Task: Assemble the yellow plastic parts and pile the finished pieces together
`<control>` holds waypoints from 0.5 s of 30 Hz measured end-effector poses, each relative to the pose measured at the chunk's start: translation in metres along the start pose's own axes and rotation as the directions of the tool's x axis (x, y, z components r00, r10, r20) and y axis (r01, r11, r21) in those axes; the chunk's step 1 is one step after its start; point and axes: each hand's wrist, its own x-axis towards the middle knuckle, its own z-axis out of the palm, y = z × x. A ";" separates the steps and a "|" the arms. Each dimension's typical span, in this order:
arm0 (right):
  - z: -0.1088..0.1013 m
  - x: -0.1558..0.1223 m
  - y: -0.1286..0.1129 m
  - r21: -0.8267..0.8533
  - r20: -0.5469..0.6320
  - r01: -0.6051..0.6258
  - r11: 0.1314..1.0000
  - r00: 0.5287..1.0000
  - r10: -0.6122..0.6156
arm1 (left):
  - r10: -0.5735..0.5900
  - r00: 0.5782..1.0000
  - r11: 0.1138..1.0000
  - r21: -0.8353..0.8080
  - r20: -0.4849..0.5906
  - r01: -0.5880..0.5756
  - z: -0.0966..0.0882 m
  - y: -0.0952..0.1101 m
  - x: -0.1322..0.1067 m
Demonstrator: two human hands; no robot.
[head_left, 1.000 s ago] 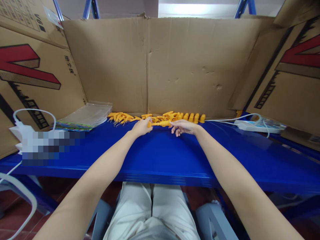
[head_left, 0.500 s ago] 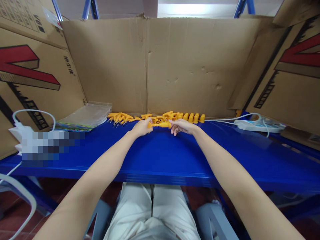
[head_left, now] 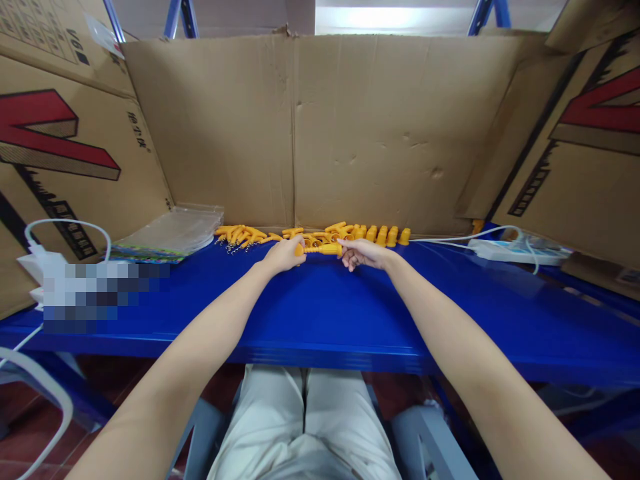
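Note:
An orange plastic corkscrew (head_left: 325, 249) is held level between my hands, just above the far part of the table. My left hand (head_left: 284, 253) is closed around its handle end. At the other end, my right hand (head_left: 364, 254) pinches the sleeve tip between thumb and finger, the other fingers curled. Left of my hands lies a pile of orange T-shaped handles (head_left: 245, 235) with metal spirals. Behind the held piece are more orange parts (head_left: 337, 229), partly hidden by my hands. Several orange sleeves (head_left: 383, 235) stand in a row to the right.
Cardboard panels (head_left: 380, 133) wall the back and sides of the blue table (head_left: 330, 313). Flat clear plastic bags (head_left: 170, 230) lie at left, near a white charger with a cable (head_left: 50, 263). A white power strip (head_left: 515, 252) with cords sits at right.
My hands and the corkscrew between them stay almost in place, with only a very slight shift. The other parts lie as before.

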 end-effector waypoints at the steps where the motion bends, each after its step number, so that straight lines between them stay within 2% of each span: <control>1: 0.000 0.000 0.000 -0.009 0.005 -0.011 1.000 1.000 0.011 | -0.001 1.000 1.000 0.007 -0.007 0.001 0.000 -0.001 0.000; 4: 0.002 0.000 0.000 -0.049 -0.024 0.021 0.999 0.999 -0.023 | -0.007 0.999 0.999 0.043 -0.039 0.008 0.001 -0.003 0.001; 7: 0.007 0.003 0.001 -0.220 -0.146 0.187 0.957 0.964 -0.222 | -0.007 0.998 0.998 0.054 -0.066 0.011 0.001 -0.003 0.001; 9: 0.010 0.006 0.002 -0.415 -0.187 0.285 0.864 0.903 -0.388 | -0.006 0.997 0.999 0.043 -0.071 0.009 0.000 -0.003 0.000; 11: 0.012 0.010 0.003 -0.578 -0.159 0.330 0.746 0.851 -0.500 | 0.004 0.998 1.000 0.030 -0.067 -0.002 -0.001 -0.003 0.000; 13: 0.012 0.012 0.004 -0.672 -0.124 0.340 0.658 0.824 -0.552 | 0.025 0.998 1.000 0.014 -0.056 -0.024 -0.001 -0.002 -0.001; 15: 0.011 0.013 0.005 -0.692 -0.109 0.347 0.633 0.817 -0.567 | 0.048 0.998 0.998 -0.026 -0.042 -0.049 -0.002 -0.002 -0.001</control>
